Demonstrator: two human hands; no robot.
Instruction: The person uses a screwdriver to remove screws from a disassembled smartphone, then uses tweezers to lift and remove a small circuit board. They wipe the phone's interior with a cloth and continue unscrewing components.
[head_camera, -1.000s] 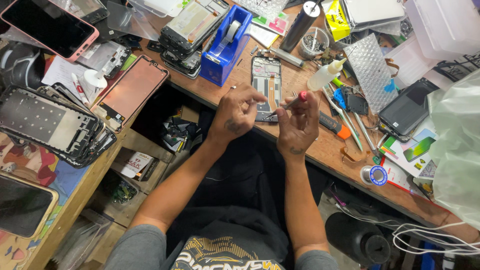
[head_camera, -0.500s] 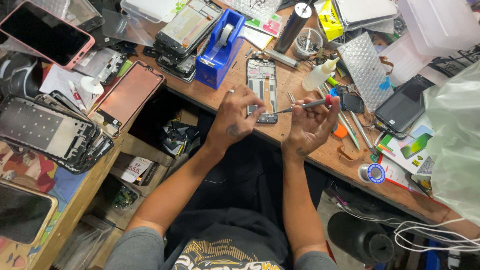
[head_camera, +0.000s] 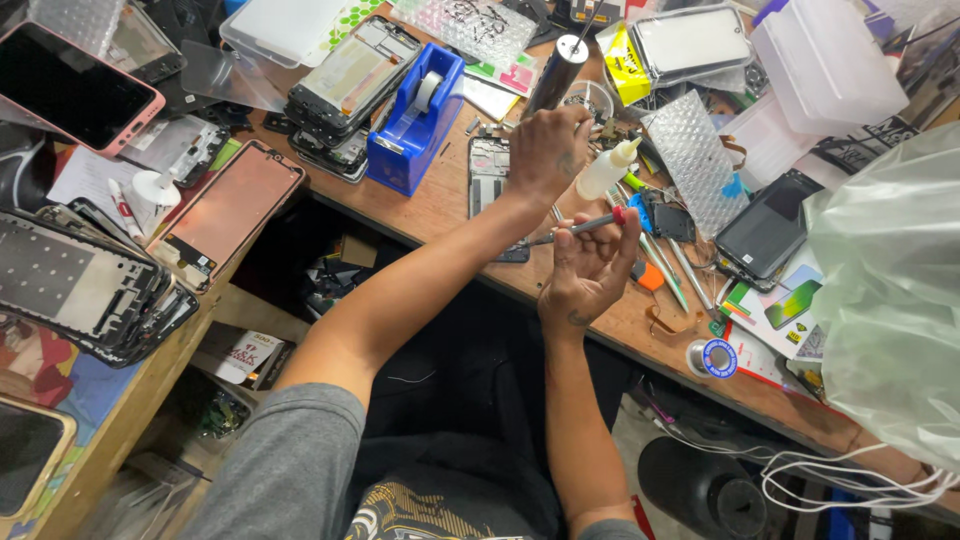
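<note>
My right hand (head_camera: 588, 275) is shut on a thin screwdriver (head_camera: 583, 226) with a red cap, held level just above the front edge of the wooden bench (head_camera: 442, 200). My left hand (head_camera: 545, 150) reaches forward over the bench with its fingers curled, beside a small clear round dish (head_camera: 593, 98) and a white squeeze bottle (head_camera: 608, 170). Whether the fingers pinch something small is hidden. An opened phone (head_camera: 488, 165) lies flat just left of that hand.
A blue tape dispenser (head_camera: 415, 120) stands left of the opened phone, with stacked phone frames (head_camera: 345, 85) behind it. A black phone (head_camera: 765, 228), a solder spool (head_camera: 712, 357) and a large plastic bag (head_camera: 890, 300) are at the right. More phones and frames (head_camera: 70, 285) cover the left side shelf.
My left hand has left the screwdriver tip and moved forward to the round dish. My right hand stayed near the bench edge, still holding the screwdriver.
</note>
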